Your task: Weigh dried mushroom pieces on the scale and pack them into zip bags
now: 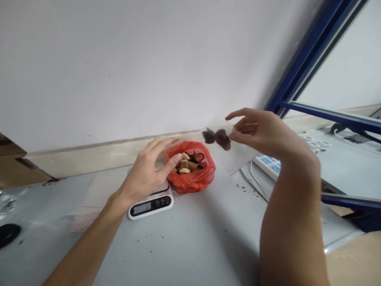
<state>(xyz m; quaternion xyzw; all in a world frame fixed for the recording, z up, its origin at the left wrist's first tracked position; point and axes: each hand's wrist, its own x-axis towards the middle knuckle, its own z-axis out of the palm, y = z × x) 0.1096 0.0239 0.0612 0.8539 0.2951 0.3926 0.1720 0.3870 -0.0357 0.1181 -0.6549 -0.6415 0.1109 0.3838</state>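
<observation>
My right hand (253, 129) is raised to the right of a red plastic bag (198, 182), its thumb and fingers pinching a clear plastic bag (235, 157). A few dark brown pieces (222, 139), blurred, show at that hand's fingertips; whether they lie inside the clear bag I cannot tell. The red bag stands open on the table, holding brown and pale dried slices (190, 163). At its left rim is my left hand (151, 169), fingers stretched and thumb apart over the opening. Partly under this hand sits a white digital kitchen scale (151, 206), its display seeming to read zero.
Behind the grey table (166, 246) rises a white wall (133, 71). White power strips (269, 163) with cables and a blue metal frame (300, 63) stand at right. Flattened pinkish plastic (85, 218) and a black object (8, 234) lie at left. Dark crumbs dot the table.
</observation>
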